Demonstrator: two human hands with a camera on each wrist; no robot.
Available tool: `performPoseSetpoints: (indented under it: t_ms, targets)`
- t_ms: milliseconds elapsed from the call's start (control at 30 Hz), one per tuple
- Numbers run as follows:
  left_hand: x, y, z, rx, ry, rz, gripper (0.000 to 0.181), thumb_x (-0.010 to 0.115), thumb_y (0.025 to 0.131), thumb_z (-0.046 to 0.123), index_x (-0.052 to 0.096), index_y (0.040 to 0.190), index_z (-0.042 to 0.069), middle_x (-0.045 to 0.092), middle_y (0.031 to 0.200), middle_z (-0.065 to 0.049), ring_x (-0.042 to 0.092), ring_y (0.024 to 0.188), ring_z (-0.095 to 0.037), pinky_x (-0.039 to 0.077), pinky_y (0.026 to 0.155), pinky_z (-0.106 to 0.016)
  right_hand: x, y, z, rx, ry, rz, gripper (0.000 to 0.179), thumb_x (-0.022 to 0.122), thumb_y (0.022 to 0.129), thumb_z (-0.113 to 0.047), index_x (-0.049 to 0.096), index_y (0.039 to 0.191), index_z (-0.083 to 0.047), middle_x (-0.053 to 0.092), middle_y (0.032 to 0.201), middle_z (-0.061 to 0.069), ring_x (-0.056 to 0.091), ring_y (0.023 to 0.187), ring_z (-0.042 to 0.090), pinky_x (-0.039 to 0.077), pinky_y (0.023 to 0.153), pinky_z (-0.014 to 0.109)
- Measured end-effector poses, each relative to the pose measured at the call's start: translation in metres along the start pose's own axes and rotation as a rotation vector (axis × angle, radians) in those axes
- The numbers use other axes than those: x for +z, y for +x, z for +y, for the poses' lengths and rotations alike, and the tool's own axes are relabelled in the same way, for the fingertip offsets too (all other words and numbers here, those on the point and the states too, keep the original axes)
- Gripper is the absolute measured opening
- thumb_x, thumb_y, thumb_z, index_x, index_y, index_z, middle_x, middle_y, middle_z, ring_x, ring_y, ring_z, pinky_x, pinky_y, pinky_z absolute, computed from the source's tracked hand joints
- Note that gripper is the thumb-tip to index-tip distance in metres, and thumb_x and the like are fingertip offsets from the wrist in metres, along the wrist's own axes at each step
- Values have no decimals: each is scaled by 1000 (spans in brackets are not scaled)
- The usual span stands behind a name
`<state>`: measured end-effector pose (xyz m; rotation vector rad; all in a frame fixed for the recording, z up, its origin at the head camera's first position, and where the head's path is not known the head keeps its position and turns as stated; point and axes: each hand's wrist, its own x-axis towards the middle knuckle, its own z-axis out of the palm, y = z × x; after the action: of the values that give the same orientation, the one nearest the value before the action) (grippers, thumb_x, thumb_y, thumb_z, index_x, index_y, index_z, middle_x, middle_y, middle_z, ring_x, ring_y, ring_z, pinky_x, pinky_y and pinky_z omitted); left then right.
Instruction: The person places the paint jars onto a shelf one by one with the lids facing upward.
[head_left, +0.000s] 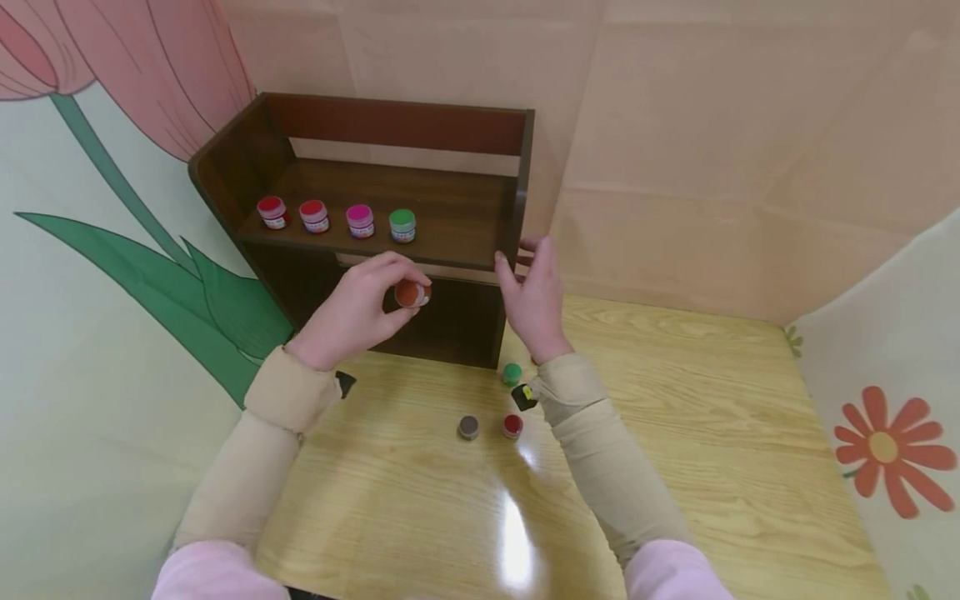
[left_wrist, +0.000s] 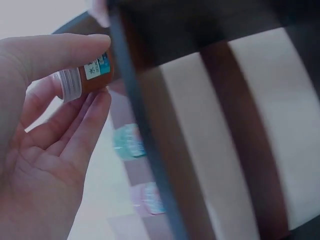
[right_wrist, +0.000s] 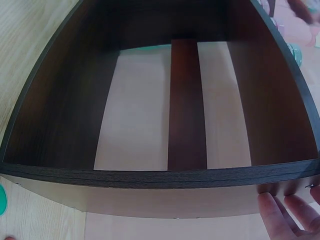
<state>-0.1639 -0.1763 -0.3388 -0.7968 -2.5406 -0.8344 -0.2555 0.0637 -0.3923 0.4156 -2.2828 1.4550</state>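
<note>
My left hand pinches a small paint jar of orange-brown paint between thumb and fingers, in front of the dark wooden shelf and just below its upper board. In the left wrist view this jar lies on its side, its clear lid toward the palm and a white and blue label showing. My right hand is at the shelf's right side, and in the right wrist view extended fingers touch the outer side panel. Red, magenta and green paint jars stand in a row on the upper board.
On the wood-grain table near the shelf's right foot stand a green-topped jar, a grey-brown one and a red one. A flower-printed cloth hangs at the left, and a plain cloth behind.
</note>
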Motion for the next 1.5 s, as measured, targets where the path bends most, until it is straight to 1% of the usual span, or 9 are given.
performPoseSetpoints:
  t_ms: [200, 433, 600, 867, 967, 1133, 1233, 1333, 1500]
  targets:
    - [-9, 20, 6, 79, 8, 28, 25, 72, 83, -12, 71, 102, 4, 64, 111, -8, 53, 98, -21, 52, 82, -32, 1, 0, 0, -6, 8, 3, 38, 65, 101, -27, 47, 123, -2, 55, 122, 14, 64, 105, 27, 58, 84, 36]
    - [-18, 41, 9, 121, 49, 46, 22, 74, 84, -10, 72, 100, 4, 66, 107, -7, 53, 94, -21, 51, 80, -32, 2, 1, -1, -4, 3, -2, 39, 65, 101, -26, 48, 124, -1, 54, 122, 16, 63, 105, 29, 58, 84, 38]
    - [-27, 60, 12, 69, 97, 5, 22, 75, 85, -7, 73, 103, 4, 66, 107, -8, 53, 93, -21, 51, 82, -31, 3, 1, -2, -5, 3, 5, 39, 65, 100, -25, 48, 125, 0, 54, 123, 15, 63, 105, 29, 58, 82, 34]
    - [-30, 88, 9, -43, 120, -82, 20, 74, 86, -2, 74, 105, 3, 66, 105, -9, 55, 90, -22, 51, 83, -32, 4, 0, -3, 0, 27, 7, 39, 66, 100, -24, 48, 125, 1, 54, 122, 15, 63, 105, 29, 59, 83, 40]
    - [-29, 99, 7, -66, 118, -110, 19, 71, 86, -3, 74, 105, 1, 65, 101, -9, 55, 87, -23, 49, 80, -33, 4, -1, -3, 6, 29, 3, 40, 65, 100, -25, 47, 125, 1, 54, 122, 15, 63, 106, 28, 58, 84, 39]
    - [-24, 112, 3, -98, 120, -170, 18, 70, 86, -1, 74, 104, 1, 64, 95, -8, 56, 84, -23, 49, 78, -33, 3, -1, -3, 7, 45, 6, 41, 65, 100, -26, 47, 124, 2, 54, 122, 16, 64, 105, 29, 58, 85, 42]
    - [-19, 116, 1, -118, 120, -212, 19, 71, 86, 1, 74, 105, 2, 65, 95, -7, 57, 84, -22, 49, 77, -32, 3, -1, -3, 4, 47, 6, 41, 65, 100, -25, 47, 124, 2, 54, 122, 16, 64, 106, 29, 58, 84, 43]
    - [-13, 120, -1, -127, 121, -243, 19, 72, 85, 4, 74, 105, 2, 65, 96, -7, 57, 85, -21, 50, 78, -31, 2, 0, -3, 4, 33, 3, 40, 65, 101, -25, 47, 125, 2, 54, 123, 15, 64, 106, 28, 58, 84, 39]
    - [-4, 124, -5, -132, 132, -273, 18, 70, 86, 3, 74, 103, 1, 64, 95, -9, 56, 84, -23, 49, 77, -33, 2, 0, -2, 1, 27, 2, 38, 65, 100, -25, 48, 124, -1, 55, 122, 14, 64, 106, 27, 58, 84, 37]
